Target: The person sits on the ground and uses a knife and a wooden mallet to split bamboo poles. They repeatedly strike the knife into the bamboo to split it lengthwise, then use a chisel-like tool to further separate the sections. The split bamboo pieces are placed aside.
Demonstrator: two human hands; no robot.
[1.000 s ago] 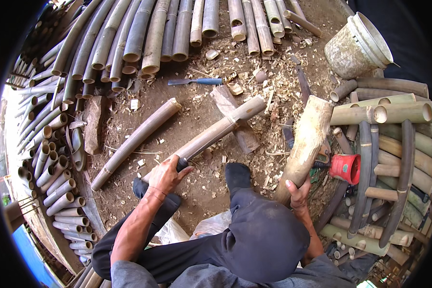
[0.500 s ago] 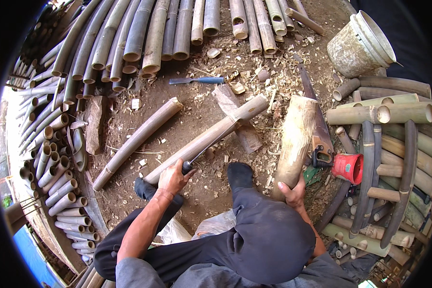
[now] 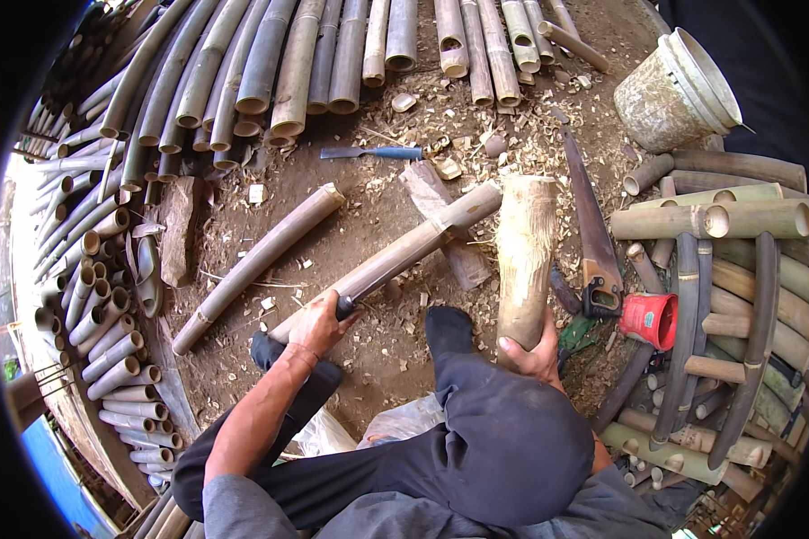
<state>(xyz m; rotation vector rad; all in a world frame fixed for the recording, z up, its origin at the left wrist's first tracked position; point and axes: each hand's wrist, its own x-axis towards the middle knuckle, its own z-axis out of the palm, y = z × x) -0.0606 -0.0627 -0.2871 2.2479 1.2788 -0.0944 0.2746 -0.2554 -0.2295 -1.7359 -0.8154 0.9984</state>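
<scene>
"Black handle (image 3: 344, 308) shows beside the thumb of your left hand (image 3: 319, 325). How is this grip?"

"Your left fingers are curled around the handle and hold it firmly. From this grip the dark blade (image 3: 390, 273) goes forward and to the right, along the lower edge of the bamboo pole (image 3: 395, 247). If the blade touches the pole, I cannot tell."

"And your right hand (image 3: 532, 352)?"

"Its thumb is on the left side and its fingers on the right side, pressed around the lower part of the thick wooden piece (image 3: 523, 247). This wood extends away from your grip, and its far half is pale and fibrous. Your knee (image 3: 512, 440) hides the bottom."

"Where is the pole exactly?"

"Its near end is just below your left hand; ahead of that grip, its far part rests across a wood block (image 3: 466, 265)."

"What else is around you?"

"Left of your left grip lies a second pole (image 3: 259, 267). Right of your right grip there is a saw (image 3: 584, 193), with a red container (image 3: 649, 319) just beside its handle. Farther ahead of both grips lies a blue-handled chisel (image 3: 373, 153); beyond it, a row of bamboo tubes (image 3: 288, 72). Far ahead on the right stands a dirty whitish bucket (image 3: 661, 103)."
</scene>
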